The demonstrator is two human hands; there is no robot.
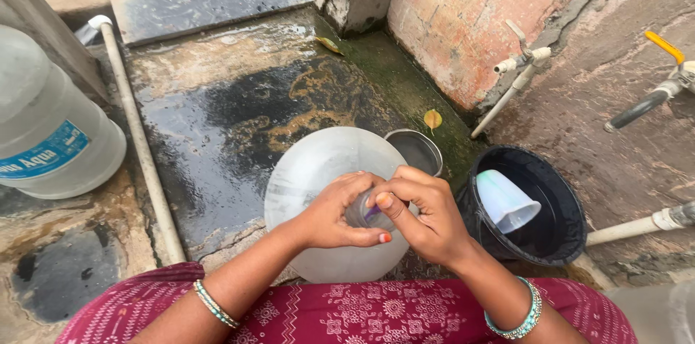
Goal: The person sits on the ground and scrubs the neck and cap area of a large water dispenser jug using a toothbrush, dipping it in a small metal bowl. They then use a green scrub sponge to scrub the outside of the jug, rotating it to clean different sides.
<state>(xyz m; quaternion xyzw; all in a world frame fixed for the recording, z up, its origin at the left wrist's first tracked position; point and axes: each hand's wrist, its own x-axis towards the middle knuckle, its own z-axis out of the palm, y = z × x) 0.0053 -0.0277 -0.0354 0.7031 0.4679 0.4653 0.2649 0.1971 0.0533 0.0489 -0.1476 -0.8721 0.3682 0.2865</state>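
Note:
A large translucent water jug (318,170) stands upright in front of me on the wet floor. My left hand (337,212) wraps around its neck from the left. My right hand (423,214) closes on the neck from the right, its thumb and fingers pinching at the mouth, where a small purple bit (372,211) shows between the fingers. The jug's opening is hidden by both hands. Both wrists wear bangles.
A second big water jug (51,127) lies at the left. A black bucket (561,232) holding a white mug (507,201) stands at the right, a small steel pot (416,150) behind the jug. White pipes (141,149) and taps (525,58) line the walls.

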